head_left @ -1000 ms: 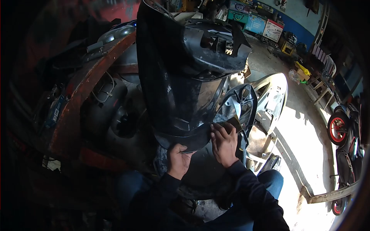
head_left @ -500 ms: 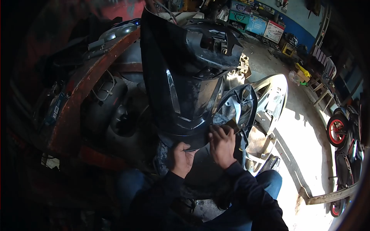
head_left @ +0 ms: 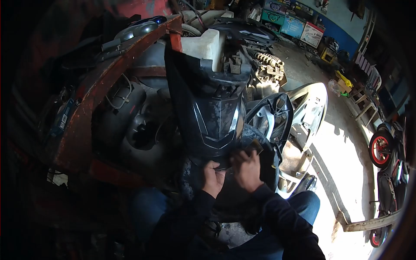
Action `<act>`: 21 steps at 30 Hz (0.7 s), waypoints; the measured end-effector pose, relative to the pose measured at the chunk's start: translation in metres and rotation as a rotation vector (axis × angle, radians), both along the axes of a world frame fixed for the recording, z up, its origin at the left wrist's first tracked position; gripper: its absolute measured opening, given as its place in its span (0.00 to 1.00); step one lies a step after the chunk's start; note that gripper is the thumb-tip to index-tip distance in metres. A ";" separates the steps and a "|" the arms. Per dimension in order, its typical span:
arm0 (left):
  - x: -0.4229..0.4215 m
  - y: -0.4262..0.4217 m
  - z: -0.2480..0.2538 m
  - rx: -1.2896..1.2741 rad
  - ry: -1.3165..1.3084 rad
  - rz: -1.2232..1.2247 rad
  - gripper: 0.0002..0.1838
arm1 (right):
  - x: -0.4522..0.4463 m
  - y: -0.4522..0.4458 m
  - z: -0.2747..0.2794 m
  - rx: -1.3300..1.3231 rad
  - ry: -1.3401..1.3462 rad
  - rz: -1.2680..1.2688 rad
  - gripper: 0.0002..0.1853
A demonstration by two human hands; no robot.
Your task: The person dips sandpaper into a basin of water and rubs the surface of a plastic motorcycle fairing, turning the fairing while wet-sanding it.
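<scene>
A glossy black plastic scooter panel (head_left: 216, 117) with V-shaped trim leans in front of me, its near end low. My left hand (head_left: 213, 177) grips its near edge, thumb on top. At the panel's near right corner is my right hand (head_left: 247, 170), slightly blurred, with bent fingers closed on a small flat brownish piece (head_left: 258, 145) that looks like sandpaper. Most of that piece is hidden by the fingers. Beneath the panel and both hands lies a dark rounded surface (head_left: 229, 190).
A worn red-brown bench frame (head_left: 104, 82) runs along the left. To the right lie a black plastic part (head_left: 279, 115) and a pale fairing (head_left: 314, 104). A coil spring shock (head_left: 266, 57) sits behind. Motorcycles with a red wheel (head_left: 380, 148) stand at the far right.
The panel's far end has tipped down and away, baring the pale part and shock behind it. My right hand has shifted slightly down and left; my left hand keeps its grip, slightly further right.
</scene>
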State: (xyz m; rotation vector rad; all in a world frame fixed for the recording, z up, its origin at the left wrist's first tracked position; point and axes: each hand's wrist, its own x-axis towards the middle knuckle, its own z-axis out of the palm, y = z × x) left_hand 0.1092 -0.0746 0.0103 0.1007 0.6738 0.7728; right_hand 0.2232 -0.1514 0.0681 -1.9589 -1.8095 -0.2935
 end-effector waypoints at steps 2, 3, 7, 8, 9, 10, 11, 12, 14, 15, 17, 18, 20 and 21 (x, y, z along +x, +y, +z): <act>-0.005 -0.001 -0.038 -0.117 -0.117 -0.112 0.11 | -0.018 -0.012 -0.007 0.009 0.011 0.145 0.15; -0.005 -0.007 -0.053 -0.125 -0.114 -0.114 0.11 | -0.019 -0.014 -0.017 -0.034 0.051 0.144 0.15; 0.014 -0.018 -0.083 -0.099 -0.145 0.078 0.13 | 0.005 -0.014 -0.037 -0.249 0.126 -0.050 0.15; 0.007 -0.019 -0.082 -0.148 -0.066 0.009 0.12 | 0.001 -0.018 -0.046 -0.196 0.071 -0.007 0.16; 0.002 -0.021 -0.081 -0.199 0.013 -0.062 0.12 | -0.001 -0.021 -0.055 -0.143 0.018 0.035 0.16; 0.003 -0.021 -0.092 -0.205 0.014 -0.059 0.12 | 0.000 -0.020 -0.061 -0.149 0.019 0.038 0.16; 0.006 -0.020 -0.108 -0.184 -0.080 -0.027 0.13 | 0.000 -0.020 -0.068 -0.142 0.031 0.057 0.16; 0.007 -0.021 -0.124 -0.162 -0.175 0.009 0.15 | 0.001 -0.020 -0.075 -0.133 0.042 0.078 0.16; 0.007 -0.020 -0.130 -0.175 -0.218 -0.027 0.17 | 0.007 -0.017 -0.090 -0.154 0.045 0.081 0.16; 0.006 -0.021 -0.134 -0.186 -0.263 -0.070 0.19 | 0.010 -0.017 -0.098 -0.174 0.046 0.077 0.17; -0.001 -0.021 -0.147 -0.256 -0.250 -0.069 0.19 | 0.019 -0.017 -0.112 -0.228 0.050 0.072 0.17; -0.010 -0.018 -0.150 -0.257 -0.163 -0.078 0.19 | 0.024 -0.017 -0.122 -0.215 0.085 0.046 0.17; -0.018 -0.018 -0.151 -0.201 0.040 -0.108 0.15 | 0.027 -0.019 -0.128 -0.215 0.121 -0.013 0.14; -0.020 -0.019 -0.151 -0.209 0.046 -0.107 0.15 | 0.021 -0.020 -0.132 -0.223 0.127 -0.012 0.14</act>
